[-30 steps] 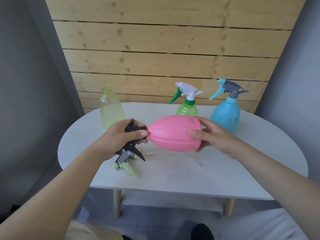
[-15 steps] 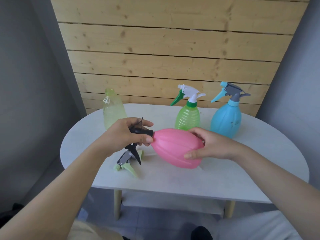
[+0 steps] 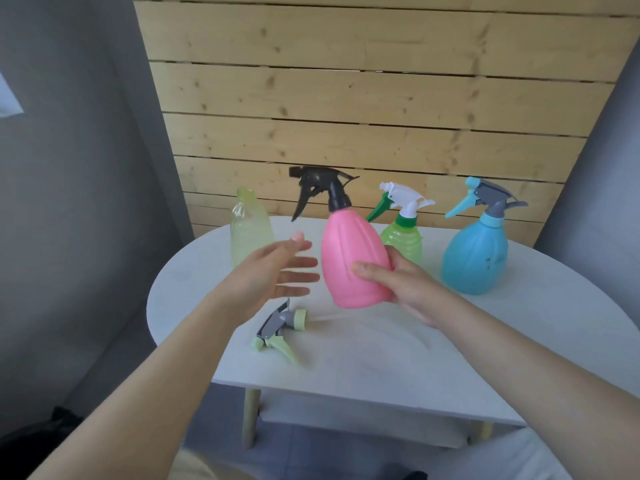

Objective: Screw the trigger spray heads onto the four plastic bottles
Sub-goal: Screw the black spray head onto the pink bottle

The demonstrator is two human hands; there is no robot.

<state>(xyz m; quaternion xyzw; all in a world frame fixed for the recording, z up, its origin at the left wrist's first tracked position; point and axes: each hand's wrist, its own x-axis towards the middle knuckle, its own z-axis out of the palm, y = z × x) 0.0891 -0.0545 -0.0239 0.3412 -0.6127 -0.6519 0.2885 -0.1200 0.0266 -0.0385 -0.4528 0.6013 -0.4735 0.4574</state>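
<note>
My right hand (image 3: pixel 405 282) grips the pink bottle (image 3: pixel 349 258) near its base and holds it nearly upright above the white table (image 3: pixel 398 344). A black trigger head (image 3: pixel 318 188) sits on the pink bottle's neck. My left hand (image 3: pixel 277 275) hovers open just left of the bottle, fingers spread, touching nothing. A pale yellow-green bottle (image 3: pixel 247 226) without a head stands at the back left. A loose grey and light-green trigger head (image 3: pixel 278 327) lies on the table below my left hand. A green bottle (image 3: pixel 405 237) with a white head and a blue bottle (image 3: pixel 476 254) with a grey head stand behind.
A wooden plank wall (image 3: pixel 346 98) rises right behind the table. Grey walls close in on both sides. The table's front edge (image 3: pixel 346 393) is near me, with a lower shelf under it.
My left hand has let go of the black head and opened. My right hand has swung the pink bottle from lying sideways to upright.
</note>
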